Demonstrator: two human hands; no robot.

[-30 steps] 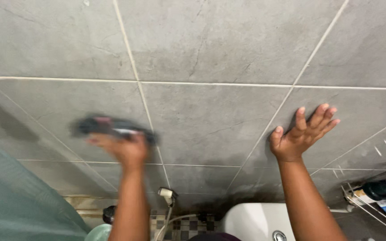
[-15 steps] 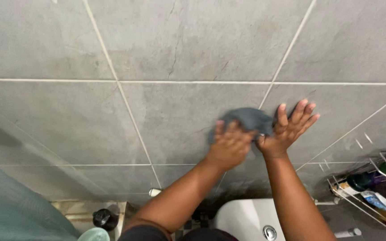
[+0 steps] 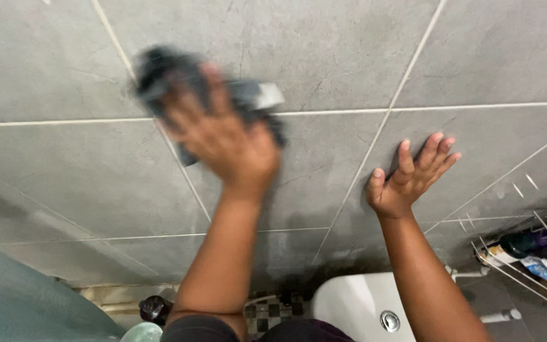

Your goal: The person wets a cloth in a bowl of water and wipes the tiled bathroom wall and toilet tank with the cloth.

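Against the grey tiled wall (image 3: 324,50), left hand (image 3: 226,142) presses a dark cloth (image 3: 172,73); right hand (image 3: 409,174) lies flat, fingers spread.

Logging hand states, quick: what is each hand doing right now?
Left hand: pressed on a dark grey cloth against the tiled wall; motion-blurred, so the grip cannot be told.
Right hand: open, flat on the wall, holding nothing.

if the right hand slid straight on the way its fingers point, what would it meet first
The right hand lies flat on the grey tiled wall, fingers aimed up and to the right. It would likely cross the pale horizontal grout line first; beyond that, only bare tile shows.
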